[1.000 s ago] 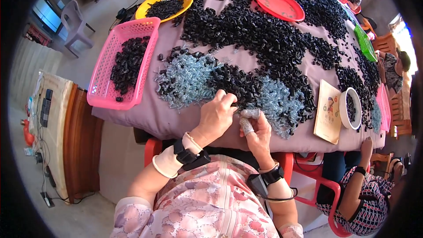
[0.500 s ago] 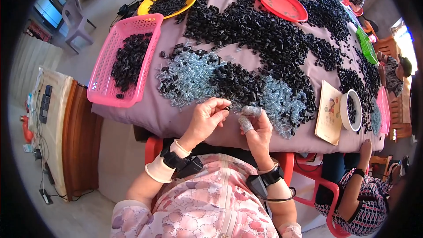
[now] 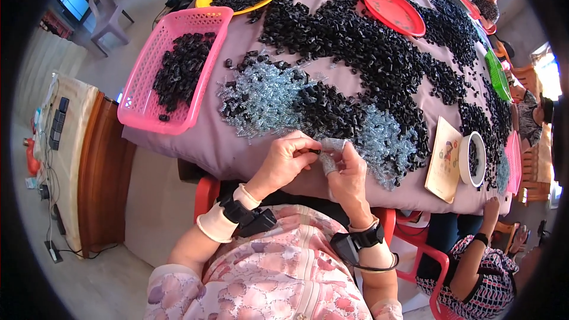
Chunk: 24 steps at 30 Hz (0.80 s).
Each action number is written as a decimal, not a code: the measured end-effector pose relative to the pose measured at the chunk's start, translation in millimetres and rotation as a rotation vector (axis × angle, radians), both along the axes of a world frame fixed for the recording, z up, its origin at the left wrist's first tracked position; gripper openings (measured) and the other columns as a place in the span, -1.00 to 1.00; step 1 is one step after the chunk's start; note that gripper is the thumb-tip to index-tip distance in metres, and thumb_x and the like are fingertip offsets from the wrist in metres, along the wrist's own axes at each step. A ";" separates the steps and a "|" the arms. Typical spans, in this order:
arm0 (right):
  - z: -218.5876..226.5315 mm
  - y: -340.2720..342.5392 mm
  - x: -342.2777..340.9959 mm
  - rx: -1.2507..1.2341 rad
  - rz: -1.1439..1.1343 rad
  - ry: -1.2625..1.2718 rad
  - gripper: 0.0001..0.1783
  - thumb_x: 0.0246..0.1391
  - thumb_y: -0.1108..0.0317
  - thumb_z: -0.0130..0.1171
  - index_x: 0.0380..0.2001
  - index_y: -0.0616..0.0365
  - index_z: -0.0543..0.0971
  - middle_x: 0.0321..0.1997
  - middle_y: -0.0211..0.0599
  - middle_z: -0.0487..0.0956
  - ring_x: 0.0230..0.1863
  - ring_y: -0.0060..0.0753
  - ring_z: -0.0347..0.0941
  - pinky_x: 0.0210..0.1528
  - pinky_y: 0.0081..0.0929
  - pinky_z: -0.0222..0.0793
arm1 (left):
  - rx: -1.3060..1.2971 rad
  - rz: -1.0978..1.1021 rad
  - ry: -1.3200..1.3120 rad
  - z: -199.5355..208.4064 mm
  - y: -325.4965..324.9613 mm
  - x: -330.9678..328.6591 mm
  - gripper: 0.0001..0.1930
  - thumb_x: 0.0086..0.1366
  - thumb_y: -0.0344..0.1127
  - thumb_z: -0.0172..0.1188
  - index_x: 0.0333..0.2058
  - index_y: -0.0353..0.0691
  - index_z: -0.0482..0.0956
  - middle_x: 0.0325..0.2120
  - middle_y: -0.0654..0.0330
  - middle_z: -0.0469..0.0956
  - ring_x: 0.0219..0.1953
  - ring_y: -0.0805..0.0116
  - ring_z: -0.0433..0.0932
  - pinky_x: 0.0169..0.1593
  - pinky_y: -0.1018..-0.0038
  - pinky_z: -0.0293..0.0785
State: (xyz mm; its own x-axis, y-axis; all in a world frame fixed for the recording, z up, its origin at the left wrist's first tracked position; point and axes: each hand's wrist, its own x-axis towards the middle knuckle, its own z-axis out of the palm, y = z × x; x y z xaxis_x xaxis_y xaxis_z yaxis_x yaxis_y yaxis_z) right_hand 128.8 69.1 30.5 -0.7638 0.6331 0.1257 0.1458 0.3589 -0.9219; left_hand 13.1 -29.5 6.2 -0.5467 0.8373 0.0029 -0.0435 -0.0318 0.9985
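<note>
1. The left hand [image 3: 285,159] pinched with thumb and forefinger, its fingertips aimed rightward.
2. The right hand [image 3: 348,176] curled just beside it, covered thumb and forefinger bent toward the left fingertips.
3. The left forearm [image 3: 194,248] slanted inward; the right forearm [image 3: 379,286] rose more steeply.

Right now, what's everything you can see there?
Small plastic pieces: many, black, across mauve tablecloth
Coil springs: many, clear bluish, near front edge
Mesh baskets: at least three, pink, green, both sides
Round trays: at least two, yellow, red, top
Bowl: one, white, right
Booklet: one, beige, beside bowl
Plastic chairs: several, grey, red, left and bottom
Cabinet: one, brown, left
Other people: at least three, patterned clothes, right
Left hand: one, centre, pinching black piece
Right hand: one, partly grey-wrapped, beside left
</note>
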 end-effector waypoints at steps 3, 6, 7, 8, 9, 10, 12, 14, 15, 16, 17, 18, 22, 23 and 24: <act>-0.6 2.3 -1.4 0.170 0.044 -0.090 -0.69 -0.21 0.65 0.09 -0.28 0.20 0.46 -0.40 -0.20 0.47 -0.44 -0.24 0.45 -0.43 -0.46 0.37 | 0.002 0.006 0.008 -0.7 -0.7 0.4 -0.80 0.07 -0.64 0.14 -0.28 -0.37 0.56 -0.42 0.30 0.45 -0.49 0.60 0.47 -0.44 0.67 0.45; -0.2 1.5 -4.1 0.289 0.030 -0.100 -0.72 -0.22 0.62 0.08 -0.32 0.20 0.45 -0.38 -0.15 0.45 -0.40 -0.07 0.43 -0.40 -0.37 0.36 | 0.008 0.008 -0.012 -1.7 -1.6 -1.6 -0.80 0.07 -0.63 0.14 -0.28 -0.38 0.55 -0.39 0.28 0.45 -0.49 0.59 0.47 -0.43 0.67 0.45; 0.7 0.4 -5.4 0.308 0.004 -0.077 -0.73 -0.23 0.61 0.08 -0.34 0.21 0.45 -0.37 -0.14 0.45 -0.37 -0.02 0.42 -0.39 -0.34 0.36 | 0.007 0.000 -0.034 -2.3 -2.3 -2.6 -0.80 0.08 -0.63 0.14 -0.27 -0.38 0.54 -0.37 0.28 0.45 -0.48 0.57 0.47 -0.41 0.67 0.45; 1.0 -0.5 -6.2 0.312 0.012 -0.077 -0.73 -0.23 0.61 0.08 -0.34 0.21 0.45 -0.37 -0.14 0.45 -0.37 -0.02 0.42 -0.39 -0.34 0.36 | 0.011 0.008 -0.034 -3.5 -2.6 -3.1 -0.80 0.08 -0.63 0.14 -0.27 -0.38 0.54 -0.37 0.28 0.45 -0.48 0.57 0.47 -0.41 0.67 0.45; 1.7 -1.2 -6.0 0.360 0.019 -0.042 -0.74 -0.21 0.61 0.08 -0.33 0.21 0.45 -0.37 -0.14 0.45 -0.37 -0.04 0.43 -0.39 -0.34 0.37 | 0.021 0.006 -0.033 -4.8 -2.6 -2.1 -0.81 0.09 -0.62 0.13 -0.27 -0.38 0.54 -0.36 0.28 0.45 -0.47 0.58 0.47 -0.41 0.66 0.45; 2.4 -2.2 -6.0 0.407 0.027 -0.007 -0.74 -0.20 0.61 0.08 -0.33 0.21 0.45 -0.36 -0.15 0.46 -0.37 -0.06 0.44 -0.39 -0.35 0.38 | 0.031 0.005 -0.031 -5.1 -2.8 -1.6 -0.82 0.10 -0.62 0.13 -0.27 -0.38 0.55 -0.36 0.28 0.46 -0.47 0.58 0.47 -0.41 0.66 0.46; 4.0 -5.5 -7.0 0.491 0.054 0.017 -0.74 -0.19 0.62 0.07 -0.32 0.21 0.46 -0.34 -0.15 0.47 -0.37 -0.07 0.45 -0.39 -0.35 0.39 | 0.031 0.005 -0.027 -2.7 -3.9 -2.2 -0.82 0.11 -0.60 0.13 -0.27 -0.37 0.55 -0.37 0.28 0.46 -0.47 0.59 0.46 -0.41 0.67 0.45; 9.1 -8.9 -5.4 0.585 0.103 0.010 -0.71 -0.18 0.63 0.05 -0.28 0.20 0.48 -0.30 -0.16 0.49 -0.36 -0.10 0.47 -0.38 -0.35 0.42 | 0.033 0.007 -0.023 -1.7 -5.2 -2.5 -0.83 0.12 -0.59 0.13 -0.27 -0.37 0.55 -0.38 0.28 0.46 -0.47 0.59 0.46 -0.41 0.67 0.45; 8.6 -8.1 -4.6 0.586 0.108 0.012 -0.71 -0.18 0.63 0.05 -0.28 0.20 0.48 -0.30 -0.16 0.49 -0.36 -0.10 0.47 -0.38 -0.35 0.42 | 0.051 0.006 -0.030 -1.7 -3.9 -1.8 -0.83 0.12 -0.59 0.12 -0.27 -0.37 0.55 -0.39 0.28 0.46 -0.47 0.60 0.46 -0.42 0.67 0.44; 7.6 -7.0 -4.4 0.588 0.115 0.015 -0.69 -0.19 0.63 0.05 -0.27 0.19 0.49 -0.31 -0.16 0.48 -0.36 -0.09 0.47 -0.38 -0.34 0.41 | 0.069 0.004 -0.036 -1.9 -3.1 -1.5 -0.83 0.13 -0.59 0.11 -0.27 -0.36 0.55 -0.40 0.28 0.46 -0.48 0.60 0.45 -0.43 0.67 0.43; 6.6 -5.8 -4.5 0.590 0.122 0.017 -0.67 -0.20 0.64 0.04 -0.26 0.18 0.49 -0.31 -0.16 0.48 -0.37 -0.08 0.47 -0.39 -0.34 0.41 | 0.069 0.009 -0.036 -2.9 -2.6 -1.8 -0.83 0.13 -0.59 0.11 -0.27 -0.36 0.55 -0.40 0.28 0.46 -0.48 0.60 0.45 -0.43 0.67 0.43; 6.0 -6.1 -4.6 0.594 0.127 0.017 -0.67 -0.20 0.64 0.04 -0.26 0.18 0.49 -0.31 -0.16 0.48 -0.37 -0.08 0.47 -0.39 -0.34 0.41 | 0.062 0.013 -0.051 -4.7 -3.5 -2.0 -0.83 0.13 -0.59 0.11 -0.28 -0.36 0.55 -0.41 0.29 0.47 -0.49 0.61 0.45 -0.44 0.66 0.42; 6.1 -6.1 -5.1 0.524 0.063 -0.012 -0.65 -0.23 0.65 0.02 -0.27 0.17 0.49 -0.33 -0.16 0.47 -0.36 -0.05 0.46 -0.38 -0.32 0.40 | 0.049 0.015 -0.033 -5.0 -5.4 -2.0 -0.85 0.13 -0.59 0.12 -0.29 -0.37 0.55 -0.42 0.29 0.46 -0.52 0.62 0.44 -0.47 0.66 0.40; 6.4 -5.9 -5.2 0.496 0.063 -0.006 -0.65 -0.24 0.65 0.01 -0.28 0.16 0.49 -0.33 -0.15 0.46 -0.36 -0.04 0.45 -0.37 -0.31 0.40 | 0.051 0.017 -0.033 -5.2 -5.7 -2.1 -0.85 0.13 -0.59 0.12 -0.29 -0.37 0.55 -0.42 0.29 0.46 -0.52 0.62 0.44 -0.47 0.66 0.40; 6.4 -5.6 -5.4 0.498 0.064 -0.007 -0.65 -0.24 0.65 0.01 -0.28 0.16 0.49 -0.33 -0.15 0.46 -0.36 -0.04 0.45 -0.37 -0.31 0.40 | 0.055 0.009 -0.041 -5.4 -6.0 -2.5 -0.85 0.14 -0.58 0.12 -0.29 -0.37 0.55 -0.43 0.29 0.45 -0.53 0.62 0.44 -0.48 0.67 0.39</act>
State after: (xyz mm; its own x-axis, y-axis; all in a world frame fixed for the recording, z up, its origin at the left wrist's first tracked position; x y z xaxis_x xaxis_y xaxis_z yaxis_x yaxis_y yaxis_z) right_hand 123.4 63.5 36.8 -0.8010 0.4495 0.3955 0.1147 0.7635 -0.6355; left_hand 10.6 -35.5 0.9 -0.5552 0.8313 0.0263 -0.0832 -0.0870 0.9927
